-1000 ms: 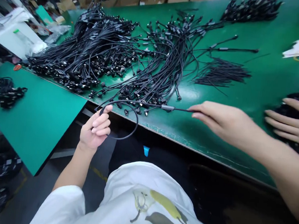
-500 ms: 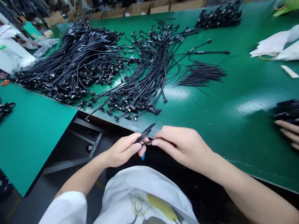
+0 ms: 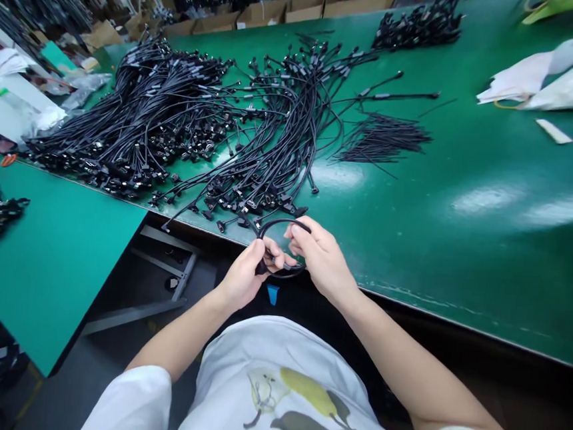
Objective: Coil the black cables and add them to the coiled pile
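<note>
Cardboard cartons (image 3: 264,15) stand far behind my long green desk (image 3: 462,270), and a big heap of black cables (image 3: 139,122) lies on it. Just in front of the desk edge, I hold one black cable (image 3: 280,221) bent as a ring. My left hand (image 3: 243,279) closes on its dark end, and my right hand (image 3: 321,258) pinches the ring from opposite side.

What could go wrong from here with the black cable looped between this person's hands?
The black cable loops close to the loose connectors of the cable pile, so it might snag them and drag some off the green table. Its connector sits at the left hand beyond the table edge; if it slipped, it could drop to the floor.
</note>
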{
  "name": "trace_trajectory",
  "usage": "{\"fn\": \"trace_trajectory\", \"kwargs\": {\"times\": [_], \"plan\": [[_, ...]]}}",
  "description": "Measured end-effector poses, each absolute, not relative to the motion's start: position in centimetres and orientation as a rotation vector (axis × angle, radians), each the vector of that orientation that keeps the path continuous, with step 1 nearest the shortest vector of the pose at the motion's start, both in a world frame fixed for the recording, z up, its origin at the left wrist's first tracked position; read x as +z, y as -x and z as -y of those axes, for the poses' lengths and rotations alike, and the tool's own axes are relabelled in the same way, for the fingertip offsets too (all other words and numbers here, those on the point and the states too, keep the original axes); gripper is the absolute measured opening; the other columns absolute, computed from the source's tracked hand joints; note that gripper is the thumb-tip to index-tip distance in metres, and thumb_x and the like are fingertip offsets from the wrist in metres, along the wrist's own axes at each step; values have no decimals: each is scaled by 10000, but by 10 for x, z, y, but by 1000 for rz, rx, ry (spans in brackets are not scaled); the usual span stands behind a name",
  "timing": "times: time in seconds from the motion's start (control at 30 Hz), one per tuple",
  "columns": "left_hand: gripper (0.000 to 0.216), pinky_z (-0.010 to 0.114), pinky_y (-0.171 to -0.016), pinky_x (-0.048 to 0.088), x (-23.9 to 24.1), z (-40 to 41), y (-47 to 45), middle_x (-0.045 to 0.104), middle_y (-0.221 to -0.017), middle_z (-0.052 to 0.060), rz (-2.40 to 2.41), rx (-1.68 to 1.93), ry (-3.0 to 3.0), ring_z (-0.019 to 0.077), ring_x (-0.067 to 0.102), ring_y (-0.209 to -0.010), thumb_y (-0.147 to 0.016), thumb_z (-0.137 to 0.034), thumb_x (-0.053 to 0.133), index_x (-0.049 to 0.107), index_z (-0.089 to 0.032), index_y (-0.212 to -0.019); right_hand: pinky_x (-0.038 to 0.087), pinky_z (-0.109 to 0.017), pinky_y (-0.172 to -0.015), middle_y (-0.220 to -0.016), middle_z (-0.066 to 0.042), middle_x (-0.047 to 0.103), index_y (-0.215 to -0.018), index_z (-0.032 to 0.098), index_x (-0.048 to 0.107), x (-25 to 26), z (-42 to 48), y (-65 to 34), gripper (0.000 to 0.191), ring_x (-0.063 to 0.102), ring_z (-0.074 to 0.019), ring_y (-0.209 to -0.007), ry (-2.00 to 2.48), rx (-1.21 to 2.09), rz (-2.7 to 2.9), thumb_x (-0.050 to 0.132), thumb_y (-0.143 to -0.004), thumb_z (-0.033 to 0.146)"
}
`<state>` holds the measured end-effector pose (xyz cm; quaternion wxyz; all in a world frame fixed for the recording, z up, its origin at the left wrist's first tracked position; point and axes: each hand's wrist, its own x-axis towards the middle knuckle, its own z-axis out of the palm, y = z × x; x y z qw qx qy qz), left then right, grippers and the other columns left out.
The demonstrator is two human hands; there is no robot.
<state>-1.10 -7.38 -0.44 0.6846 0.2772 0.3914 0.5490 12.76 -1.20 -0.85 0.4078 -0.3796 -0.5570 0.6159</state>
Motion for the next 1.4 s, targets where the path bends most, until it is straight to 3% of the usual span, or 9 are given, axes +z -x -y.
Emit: {"fn": "trace_trajectory", "kwargs": {"times": [0.23, 0.43, 0.53, 0.63, 0.73, 0.9, 1.07, 1.23, 1.4], "plan": [[321, 206, -650, 456, 2, 61, 19, 345, -580, -65, -743, 1460, -232, 62, 405, -508, -973, -400, 474, 555, -170, -764, 449, -273, -771, -800, -17, 510, -764, 169, 518, 7, 24, -129, 326, 515, -128, -794, 553, 2004, 1223, 610, -878, 460], [347, 276, -843, 497, 6, 66, -2, 626, -767, 32, -746, 1418, -158, 142, 646, -861, -1004, -353, 400, 650, -137, -898, 368, -205, -521, -607, 71, 238, -697, 198, 394, -2, 25, -103, 478, 253, -65, -497, 728, 1609, 786, 537, -875, 619], [406, 291, -861, 493, 1, 71, -9, 638, -762, 37, -741, 1440, -140, 154, 653, -893, -1016, -369, 348, 657, -138, -892, 334, -182, -505, -621, 59, 301, -700, 191, 413, -10, 25, -99, 465, 313, -62, -528, 795, 1445, 838, 547, -879, 599], [438, 242, -737, 481, -2, 73, -1, 431, -507, -46, -707, 1403, -160, 86, 530, -565, -1012, -392, 358, 636, -136, -791, 347, -181, -501, -633, 53, 345, -703, 180, 441, -6, 24, -110, 429, 355, -58, -540, 692, 1784, 937, 589, -878, 543], [404, 245, -695, 455, -5, 76, 8, 287, -452, -87, -685, 1297, -344, 67, 387, -462, -974, -424, 455, 621, -129, -755, 459, -230, -541, -654, 39, 406, -700, 180, 461, 8, 20, -123, 429, 449, -85, -581, 579, 2167, 841, 659, -822, 541], [355, 252, -609, 392, -9, 81, 12, 388, -544, -76, -890, 1198, -876, 95, 420, -516, -891, -504, 567, 565, -149, -887, 554, -263, -716, -904, -53, 630, -853, 171, 599, 22, 22, -118, 450, 623, -151, -828, 739, 2035, 721, 686, -767, 605], [182, 260, -616, 369, 0, 81, 18, 505, -673, -30, -1245, 848, -1302, 124, 451, -606, -927, -357, 498, 533, -179, -937, 541, -250, -732, -948, -78, 661, -1050, 172, 620, 16, 34, -111, 562, 645, -162, -880, 758, 1953, 955, 607, -795, 672], [204, 281, -702, 418, 1, 81, 23, 533, -724, 12, -1102, 615, -1384, 162, 494, -724, -884, -358, 553, 583, -177, -793, 348, -172, -392, -818, 12, 540, -807, 186, 465, 7, 38, -110, 528, 476, -37, -482, 718, 1835, 1032, 628, -758, 685], [420, 329, -807, 457, -10, 83, 12, 598, -860, 57, -918, 755, -1034, 193, 561, -849, -751, -554, 704, 622, -158, -863, 186, -123, -332, -782, 69, 461, -861, 214, 414, 8, 27, -107, 384, 319, 21, -385, 654, 1906, 950, 587, -869, 556]]}}
